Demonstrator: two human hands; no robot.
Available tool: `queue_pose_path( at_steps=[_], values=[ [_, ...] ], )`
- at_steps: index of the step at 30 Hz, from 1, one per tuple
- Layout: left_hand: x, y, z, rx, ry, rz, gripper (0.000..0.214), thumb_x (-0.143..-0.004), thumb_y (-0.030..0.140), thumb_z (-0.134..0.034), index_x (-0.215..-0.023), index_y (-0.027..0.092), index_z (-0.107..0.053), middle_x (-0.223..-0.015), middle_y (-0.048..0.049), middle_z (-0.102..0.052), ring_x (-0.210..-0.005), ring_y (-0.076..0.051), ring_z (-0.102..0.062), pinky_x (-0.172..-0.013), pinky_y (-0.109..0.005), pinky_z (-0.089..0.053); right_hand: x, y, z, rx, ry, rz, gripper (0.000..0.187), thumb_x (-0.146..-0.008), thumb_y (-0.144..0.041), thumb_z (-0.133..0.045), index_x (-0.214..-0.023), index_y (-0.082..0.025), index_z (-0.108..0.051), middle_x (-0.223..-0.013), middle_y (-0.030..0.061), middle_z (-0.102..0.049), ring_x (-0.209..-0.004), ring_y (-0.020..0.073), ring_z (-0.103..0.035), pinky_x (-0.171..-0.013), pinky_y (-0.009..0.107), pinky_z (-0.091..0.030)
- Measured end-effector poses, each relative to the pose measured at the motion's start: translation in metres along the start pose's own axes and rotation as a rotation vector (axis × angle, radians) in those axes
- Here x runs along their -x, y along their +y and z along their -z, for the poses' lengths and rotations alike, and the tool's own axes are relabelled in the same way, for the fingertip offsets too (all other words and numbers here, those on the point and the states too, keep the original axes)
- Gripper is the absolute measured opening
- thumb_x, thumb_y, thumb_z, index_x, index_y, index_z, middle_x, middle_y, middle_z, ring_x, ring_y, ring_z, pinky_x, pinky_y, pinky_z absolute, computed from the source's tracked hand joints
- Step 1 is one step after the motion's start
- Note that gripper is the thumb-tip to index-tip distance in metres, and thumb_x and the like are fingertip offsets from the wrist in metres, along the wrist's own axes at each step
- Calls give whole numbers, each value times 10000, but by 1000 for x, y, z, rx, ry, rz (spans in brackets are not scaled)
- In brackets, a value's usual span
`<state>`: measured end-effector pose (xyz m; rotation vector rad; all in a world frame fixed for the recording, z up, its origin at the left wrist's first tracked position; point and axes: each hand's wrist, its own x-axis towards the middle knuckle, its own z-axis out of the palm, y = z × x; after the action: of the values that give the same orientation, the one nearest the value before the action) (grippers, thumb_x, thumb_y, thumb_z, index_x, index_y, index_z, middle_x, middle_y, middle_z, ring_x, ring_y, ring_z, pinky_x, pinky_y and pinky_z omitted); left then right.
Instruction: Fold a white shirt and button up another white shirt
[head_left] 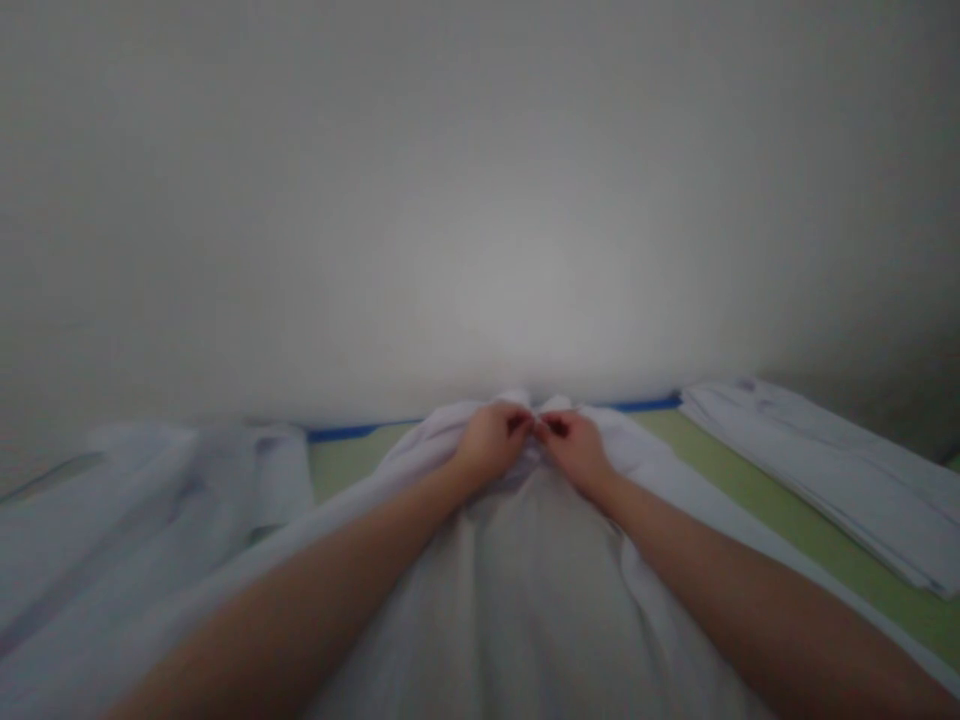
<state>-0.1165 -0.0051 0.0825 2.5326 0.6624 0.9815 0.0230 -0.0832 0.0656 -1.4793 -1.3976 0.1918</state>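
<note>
A white garment, perhaps a shirt or coat, lies spread out from the near edge up toward the wall. At its far, bunched end my left hand pinches the cloth. My right hand pinches it too, with the fingertips of both hands nearly touching. What lies between the fingertips is too small and blurred to make out. Both forearms reach forward over the fabric.
A plain pale wall rises behind the surface. Another rumpled white garment lies at the left. Folded white garments are stacked at the right. Green surface with a blue edge shows between them.
</note>
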Motion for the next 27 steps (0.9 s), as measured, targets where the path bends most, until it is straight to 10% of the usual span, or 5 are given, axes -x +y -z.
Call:
queue_pose_path(
  at_steps=[27],
  values=[
    [3,-6,11,-268,-61,-199,250,-873,257,-396,-983,212,-616,-961,-41,-628,-911,-160,-567,-824,-266,-435,-8,0,-3,-356,-121,-195,257,-709,-354,-524,-608,-136,-616,-581,12,-587,-580,117,-487,-575,227,-380]
  ],
)
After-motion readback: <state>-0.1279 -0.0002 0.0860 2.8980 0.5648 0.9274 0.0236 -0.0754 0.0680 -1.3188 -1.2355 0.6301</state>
